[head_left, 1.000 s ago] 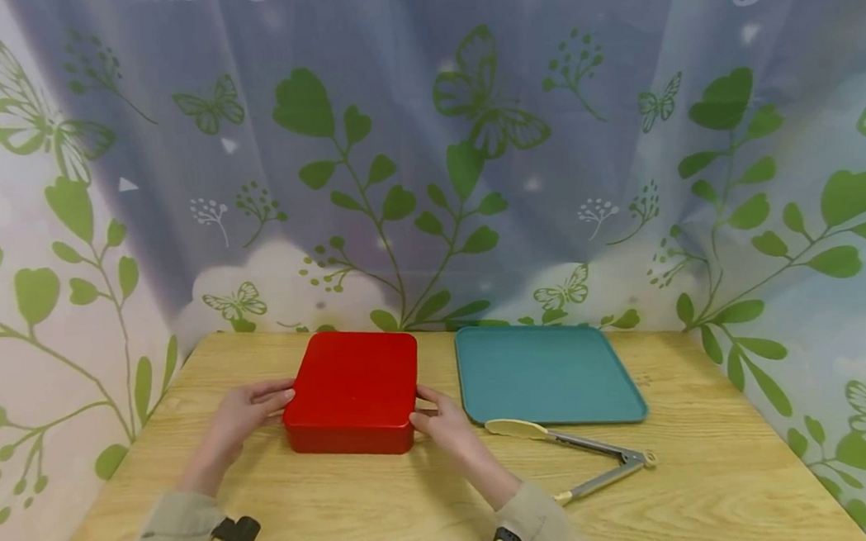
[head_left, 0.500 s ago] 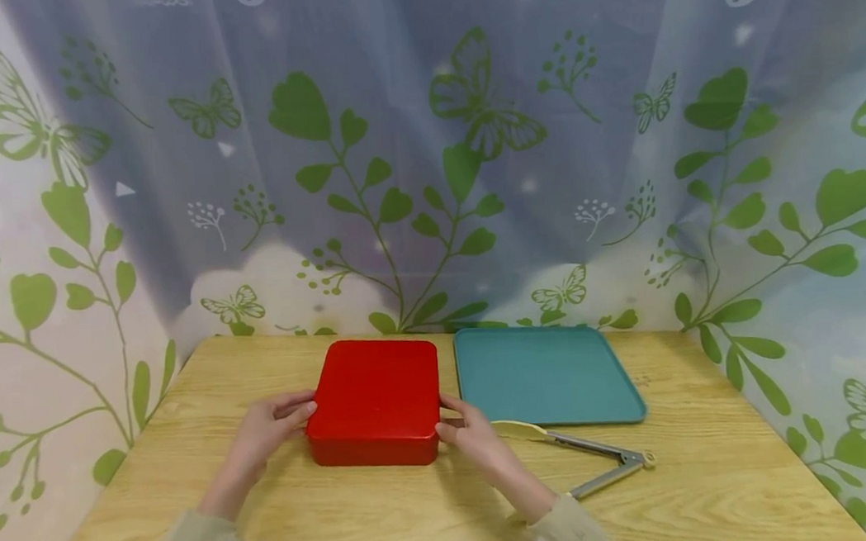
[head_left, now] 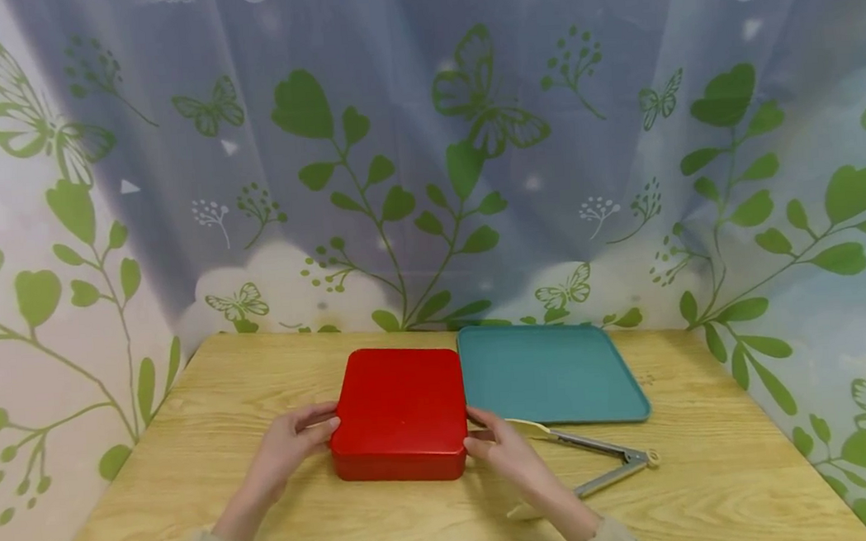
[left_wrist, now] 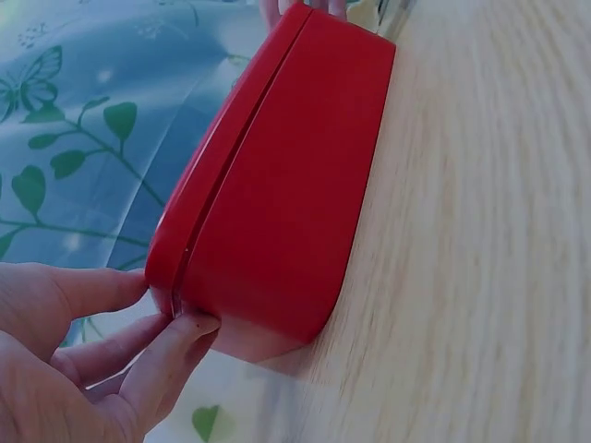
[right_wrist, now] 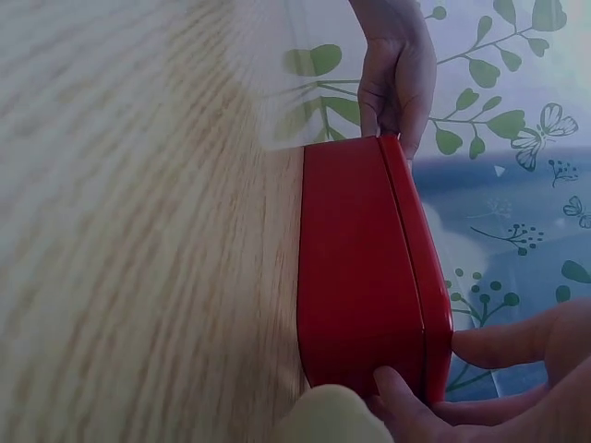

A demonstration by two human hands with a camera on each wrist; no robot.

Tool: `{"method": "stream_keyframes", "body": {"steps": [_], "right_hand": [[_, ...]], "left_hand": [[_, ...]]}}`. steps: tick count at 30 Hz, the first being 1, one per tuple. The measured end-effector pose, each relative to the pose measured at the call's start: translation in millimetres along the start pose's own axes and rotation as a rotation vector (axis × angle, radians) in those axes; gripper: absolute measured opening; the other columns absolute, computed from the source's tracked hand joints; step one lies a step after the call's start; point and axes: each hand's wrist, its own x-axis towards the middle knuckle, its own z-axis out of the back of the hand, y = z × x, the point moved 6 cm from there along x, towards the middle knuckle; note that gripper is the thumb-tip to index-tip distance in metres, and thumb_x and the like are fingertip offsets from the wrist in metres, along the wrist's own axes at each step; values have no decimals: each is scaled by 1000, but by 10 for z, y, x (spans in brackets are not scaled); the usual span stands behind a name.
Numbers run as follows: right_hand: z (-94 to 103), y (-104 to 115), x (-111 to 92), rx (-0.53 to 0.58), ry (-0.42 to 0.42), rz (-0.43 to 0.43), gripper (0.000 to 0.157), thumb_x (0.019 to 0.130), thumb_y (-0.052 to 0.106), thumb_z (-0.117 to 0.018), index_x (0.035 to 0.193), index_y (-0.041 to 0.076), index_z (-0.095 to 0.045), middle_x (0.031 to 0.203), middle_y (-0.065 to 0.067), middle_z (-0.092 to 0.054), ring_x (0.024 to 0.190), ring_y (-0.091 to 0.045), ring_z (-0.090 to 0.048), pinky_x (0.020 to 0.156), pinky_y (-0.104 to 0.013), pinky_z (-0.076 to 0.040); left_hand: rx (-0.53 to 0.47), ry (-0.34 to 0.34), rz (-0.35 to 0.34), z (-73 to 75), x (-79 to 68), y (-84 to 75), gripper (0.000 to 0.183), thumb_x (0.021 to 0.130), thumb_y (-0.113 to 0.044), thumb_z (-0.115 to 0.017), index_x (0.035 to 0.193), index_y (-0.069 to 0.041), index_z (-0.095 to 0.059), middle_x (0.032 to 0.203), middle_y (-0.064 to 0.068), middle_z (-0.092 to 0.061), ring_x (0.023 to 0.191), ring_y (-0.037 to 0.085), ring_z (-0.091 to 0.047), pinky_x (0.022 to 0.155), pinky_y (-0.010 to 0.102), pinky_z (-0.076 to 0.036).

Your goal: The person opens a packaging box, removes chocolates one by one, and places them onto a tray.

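Observation:
A square red lidded box [head_left: 400, 405] sits on the table between my two hands in the head view. My left hand [head_left: 283, 449] grips its left side, the thumb near the front corner. On the opposite side my right hand [head_left: 511, 456] holds the box with thumb and fingers. A thin seam between lid and body runs along the box [left_wrist: 277, 175] in the left wrist view, where my left hand [left_wrist: 92, 360] has its thumb below that seam. In the right wrist view my right hand [right_wrist: 526, 397] pinches the corner of the box [right_wrist: 360, 268].
A teal tray [head_left: 551, 375] lies just right of the box, at the back of the wooden table [head_left: 713, 468]. Spread tongs [head_left: 602, 482] with cream tips lie in front of the tray, partly behind my right hand and forearm. A patterned curtain [head_left: 402, 247] hangs behind.
The red box has moved right and nearer to me, with both hands staying on its sides. The tray and tongs have stayed in place; my right hand and forearm now cover part of the tongs.

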Motion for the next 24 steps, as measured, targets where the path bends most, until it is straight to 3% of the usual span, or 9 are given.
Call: {"method": "stream_keyframes", "body": {"steps": [15, 20, 24], "right_hand": [[101, -20, -123, -89, 5, -1, 60, 98, 8, -65, 148, -14, -40, 145, -34, -47, 123, -46, -57, 96, -49, -54], [222, 21, -33, -102, -26, 4, 56, 99, 9, -64, 146, -13, -44, 140, -31, -54, 117, -43, -61, 94, -49, -55], [361, 54, 125, -38, -62, -2, 48, 103, 5, -57, 146, -11, -44, 139, -31, -53, 111, -42, -64, 93, -51, -56]], "left_hand": [[36, 55, -5, -66, -77, -58, 43, 98, -4, -65, 136, 13, -55, 132, 29, -61, 107, 27, -70, 84, 34, -60], [39, 115, -18, -33, -5, -94, 47, 101, -9, -63, 139, 15, -50, 132, 30, -60, 111, 30, -68, 91, 42, -58], [-8, 124, -5, 14, 98, -148, 48, 104, -9, -57, 143, 16, -45, 139, 33, -54, 118, 34, -64, 96, 45, -55]]}}
